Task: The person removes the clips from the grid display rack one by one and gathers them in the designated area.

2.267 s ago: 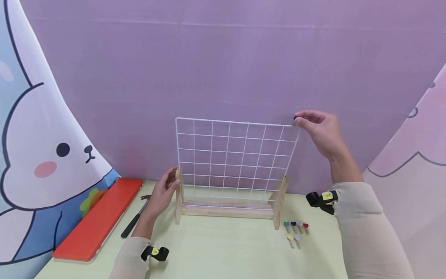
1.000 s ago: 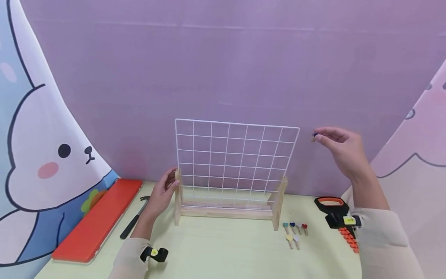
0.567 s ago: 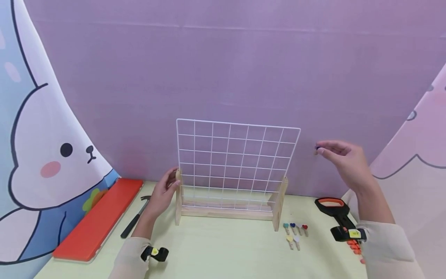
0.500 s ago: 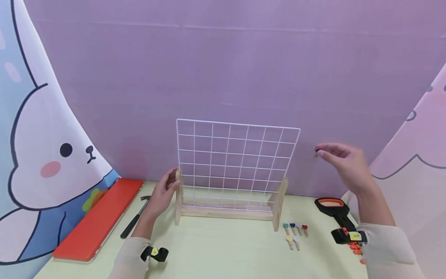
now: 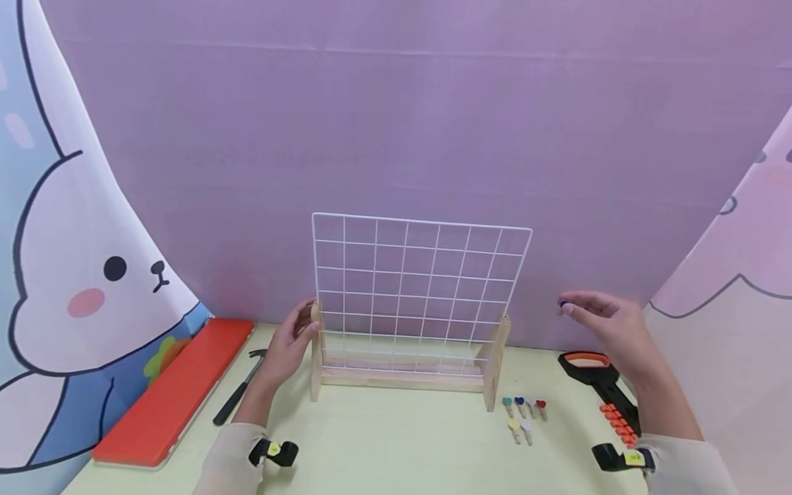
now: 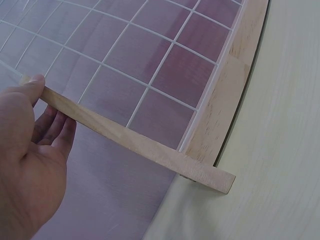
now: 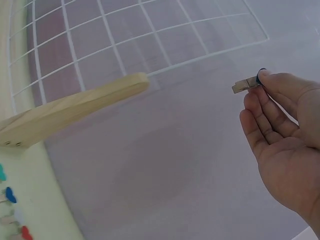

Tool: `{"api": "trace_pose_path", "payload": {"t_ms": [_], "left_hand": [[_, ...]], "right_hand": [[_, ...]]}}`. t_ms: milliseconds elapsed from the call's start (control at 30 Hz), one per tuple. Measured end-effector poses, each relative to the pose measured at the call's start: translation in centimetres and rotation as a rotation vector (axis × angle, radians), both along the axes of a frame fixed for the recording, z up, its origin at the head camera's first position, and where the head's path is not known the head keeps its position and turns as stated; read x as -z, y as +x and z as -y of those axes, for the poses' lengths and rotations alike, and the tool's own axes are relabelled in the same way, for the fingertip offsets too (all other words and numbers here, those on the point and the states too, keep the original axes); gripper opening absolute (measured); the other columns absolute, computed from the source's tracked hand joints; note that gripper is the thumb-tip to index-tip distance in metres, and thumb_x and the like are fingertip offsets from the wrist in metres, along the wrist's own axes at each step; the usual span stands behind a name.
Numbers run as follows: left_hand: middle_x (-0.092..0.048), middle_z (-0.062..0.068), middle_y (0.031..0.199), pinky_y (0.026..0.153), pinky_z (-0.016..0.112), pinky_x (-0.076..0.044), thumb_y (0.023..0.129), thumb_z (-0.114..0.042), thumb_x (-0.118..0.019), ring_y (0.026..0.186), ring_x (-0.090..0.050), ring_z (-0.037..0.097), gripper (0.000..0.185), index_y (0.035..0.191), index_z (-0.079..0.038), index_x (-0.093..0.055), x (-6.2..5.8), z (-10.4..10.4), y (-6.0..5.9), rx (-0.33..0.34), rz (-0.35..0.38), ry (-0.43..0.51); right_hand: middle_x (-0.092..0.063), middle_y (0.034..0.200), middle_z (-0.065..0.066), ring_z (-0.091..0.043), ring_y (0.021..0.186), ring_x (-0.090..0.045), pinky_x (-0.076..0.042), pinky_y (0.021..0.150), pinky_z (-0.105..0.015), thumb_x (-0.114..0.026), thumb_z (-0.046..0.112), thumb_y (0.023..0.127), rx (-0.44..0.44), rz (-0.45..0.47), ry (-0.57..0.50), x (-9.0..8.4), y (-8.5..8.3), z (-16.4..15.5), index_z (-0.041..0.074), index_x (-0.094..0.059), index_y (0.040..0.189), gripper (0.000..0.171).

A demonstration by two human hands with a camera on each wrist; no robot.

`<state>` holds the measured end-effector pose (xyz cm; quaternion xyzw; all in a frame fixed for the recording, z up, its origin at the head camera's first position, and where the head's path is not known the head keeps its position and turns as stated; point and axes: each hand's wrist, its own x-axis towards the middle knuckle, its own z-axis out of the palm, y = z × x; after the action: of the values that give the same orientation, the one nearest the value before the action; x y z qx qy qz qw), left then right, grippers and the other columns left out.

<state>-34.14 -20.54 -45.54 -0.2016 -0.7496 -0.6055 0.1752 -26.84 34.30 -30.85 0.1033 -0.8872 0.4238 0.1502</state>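
Note:
A white wire grid panel point(image 5: 421, 275) stands upright in a wooden stand point(image 5: 402, 378) on the pale table. My left hand point(image 5: 287, 347) grips the top of the stand's left upright; in the left wrist view the thumb lies on one side of the wood point(image 6: 130, 137) and the fingers on the other. Out to the right of the grid, in the air, my right hand point(image 5: 609, 326) pinches a small wooden clothespin point(image 7: 245, 85) with a dark blue end between thumb and fingers. The clothespin is apart from the grid.
Several heart-topped clothespins point(image 5: 522, 412) lie right of the stand in two rows. A black and orange handled tool point(image 5: 590, 368) with orange pieces point(image 5: 619, 423) lies at the far right. Left are a hammer point(image 5: 238, 392) and a long red case point(image 5: 179, 395).
My right hand has drawn away from the grid's upper right corner, outward and then down, still pinching the clothespin. The left hand has stayed on the upright.

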Motion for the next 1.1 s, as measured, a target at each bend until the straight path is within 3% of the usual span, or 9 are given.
{"api": "trace_pose_path", "payload": {"t_ms": [167,300,467,733,933,1100], "left_hand": [[-0.050,0.023,0.149,0.103,0.004,-0.044,0.107,-0.016,-0.057,0.124,-0.052,-0.004,0.053,0.157,-0.010,-0.039,0.1,0.0,0.0,-0.002,0.006,0.000],[-0.050,0.025,0.149,0.103,0.004,-0.045,0.107,-0.015,-0.056,0.123,-0.052,-0.004,0.053,0.157,-0.009,-0.039,0.2,-0.1,-0.1,0.001,0.000,0.001],[-0.050,0.023,0.149,0.103,0.005,-0.045,0.107,-0.015,-0.056,0.124,-0.053,-0.004,0.053,0.157,-0.010,-0.039,0.1,-0.2,-0.2,0.001,0.007,0.001],[-0.050,0.022,0.149,0.103,0.005,-0.045,0.107,-0.016,-0.056,0.124,-0.053,-0.004,0.054,0.158,-0.011,-0.038,-0.1,-0.3,-0.1,-0.001,0.010,-0.004],[-0.050,0.022,0.149,0.103,0.005,-0.045,0.107,-0.016,-0.056,0.124,-0.052,-0.004,0.054,0.158,-0.011,-0.038,0.1,-0.2,-0.2,-0.005,0.009,-0.005],[-0.050,0.022,0.149,0.103,0.005,-0.045,0.107,-0.016,-0.057,0.124,-0.052,-0.004,0.054,0.157,-0.011,-0.038,0.1,-0.1,-0.2,-0.009,0.009,-0.002]], "right_hand": [[-0.074,0.114,0.012,0.009,0.110,-0.058,-0.048,0.085,-0.006,-0.064,0.038,0.103,0.002,0.004,0.017,2.4,0.5,-0.3,0.008,-0.067,0.132,0.042],[-0.073,0.116,0.015,0.006,0.103,-0.064,-0.057,0.082,-0.015,-0.065,0.038,0.102,0.014,0.049,-0.006,4.5,1.1,-0.7,0.008,-0.068,0.130,0.042],[-0.074,0.114,0.014,0.010,0.104,-0.062,-0.052,0.083,-0.010,-0.065,0.040,0.102,0.050,0.110,-0.018,6.8,1.9,-1.2,0.012,-0.069,0.131,0.041],[-0.074,0.107,0.019,0.006,0.099,-0.066,-0.054,0.085,-0.011,-0.069,0.027,0.101,0.014,0.106,-0.133,9.5,2.2,-1.3,0.000,-0.069,0.127,0.037],[-0.073,0.112,0.020,0.008,0.103,-0.065,-0.055,0.086,-0.013,-0.068,0.033,0.101,0.027,0.202,-0.181,11.4,2.4,-1.8,0.002,-0.067,0.131,0.043],[-0.076,0.113,0.012,0.005,0.102,-0.066,-0.057,0.087,-0.017,-0.072,0.036,0.098,0.075,0.298,-0.203,13.6,2.5,-2.0,0.004,-0.068,0.132,0.047]]}}
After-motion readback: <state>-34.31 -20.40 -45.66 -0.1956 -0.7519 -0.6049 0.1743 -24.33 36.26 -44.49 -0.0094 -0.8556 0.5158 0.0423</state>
